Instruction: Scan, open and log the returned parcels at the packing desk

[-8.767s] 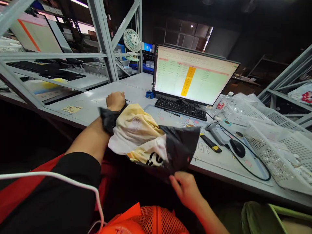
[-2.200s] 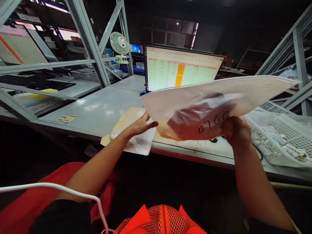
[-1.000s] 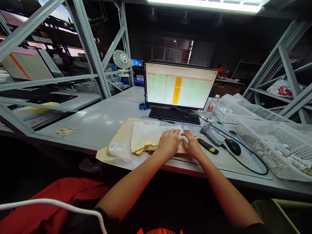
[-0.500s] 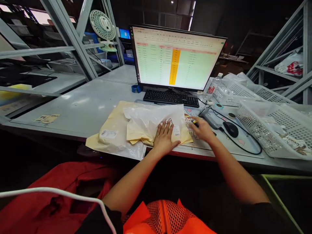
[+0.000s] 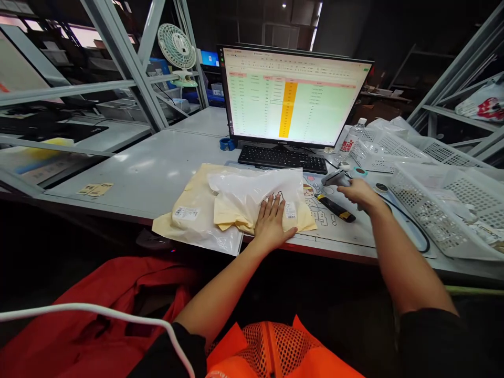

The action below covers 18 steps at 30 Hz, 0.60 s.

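My left hand (image 5: 271, 223) lies flat with fingers spread on a white and pale-yellow plastic mailing bag (image 5: 252, 189), next to its barcode label. Another pale-yellow bag (image 5: 192, 197), also labelled, lies partly under it on the left and overhangs the desk edge. To the right, my right hand (image 5: 360, 194) has its fingers closed around the handle of a grey barcode scanner (image 5: 334, 178). Between the bags and that hand, a black and yellow utility knife (image 5: 336, 208) rests on the printed desk mat (image 5: 326, 231).
Behind the bags are a black keyboard (image 5: 281, 158) and a monitor (image 5: 291, 100). White plastic baskets (image 5: 425, 210) and a water bottle (image 5: 352, 137) stand on the right. Blue tape (image 5: 227, 144) sits left of the keyboard. The scanner's cable (image 5: 413, 223) loops across the mat.
My right hand has let go of the utility knife on the mat, moved right and taken hold of the barcode scanner. My left hand stays on the bag. The view has shifted slightly.
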Each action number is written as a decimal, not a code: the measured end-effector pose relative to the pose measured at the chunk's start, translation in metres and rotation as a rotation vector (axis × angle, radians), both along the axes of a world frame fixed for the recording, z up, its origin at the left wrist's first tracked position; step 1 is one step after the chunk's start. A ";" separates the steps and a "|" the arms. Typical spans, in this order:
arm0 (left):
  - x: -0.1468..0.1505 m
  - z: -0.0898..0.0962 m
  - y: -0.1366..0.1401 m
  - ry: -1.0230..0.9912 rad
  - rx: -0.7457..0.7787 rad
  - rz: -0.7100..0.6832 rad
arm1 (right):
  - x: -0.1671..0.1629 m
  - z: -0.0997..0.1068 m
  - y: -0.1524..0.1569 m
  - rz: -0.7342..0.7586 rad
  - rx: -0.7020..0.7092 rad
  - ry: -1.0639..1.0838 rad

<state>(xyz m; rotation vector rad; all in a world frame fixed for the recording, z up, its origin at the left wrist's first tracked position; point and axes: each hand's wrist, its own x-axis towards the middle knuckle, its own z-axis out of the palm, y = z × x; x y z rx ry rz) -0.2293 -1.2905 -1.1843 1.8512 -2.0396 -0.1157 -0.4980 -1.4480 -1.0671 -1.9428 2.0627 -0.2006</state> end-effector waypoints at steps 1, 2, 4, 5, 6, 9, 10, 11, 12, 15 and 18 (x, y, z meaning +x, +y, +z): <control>0.000 0.000 0.000 0.005 -0.002 0.000 | -0.005 0.014 0.009 0.089 0.097 -0.087; 0.000 0.000 0.000 0.010 -0.003 -0.002 | -0.009 0.027 0.020 0.182 0.206 -0.175; 0.000 0.000 0.000 0.022 -0.013 -0.001 | -0.011 0.049 0.045 0.329 0.388 -0.290; 0.000 -0.001 0.000 0.029 -0.022 0.000 | -0.009 0.057 0.056 0.370 0.438 -0.302; 0.001 -0.002 -0.001 0.035 -0.034 0.000 | -0.005 0.063 0.067 0.398 0.465 -0.297; 0.001 -0.006 -0.003 0.039 -0.070 -0.002 | 0.011 0.070 0.084 0.456 0.459 -0.248; 0.000 -0.006 -0.003 0.037 -0.072 -0.003 | 0.015 0.069 0.085 0.467 0.434 -0.227; -0.002 -0.005 -0.002 0.034 -0.072 -0.001 | 0.018 0.066 0.082 0.463 0.397 -0.202; -0.004 -0.003 0.000 0.030 -0.078 -0.001 | 0.019 0.061 0.077 0.448 0.345 -0.173; -0.003 0.016 0.019 0.027 -0.188 -0.055 | 0.014 0.033 0.050 0.348 0.086 -0.023; 0.024 0.043 0.056 0.025 -0.366 -0.159 | 0.001 -0.006 0.021 0.206 -0.151 0.146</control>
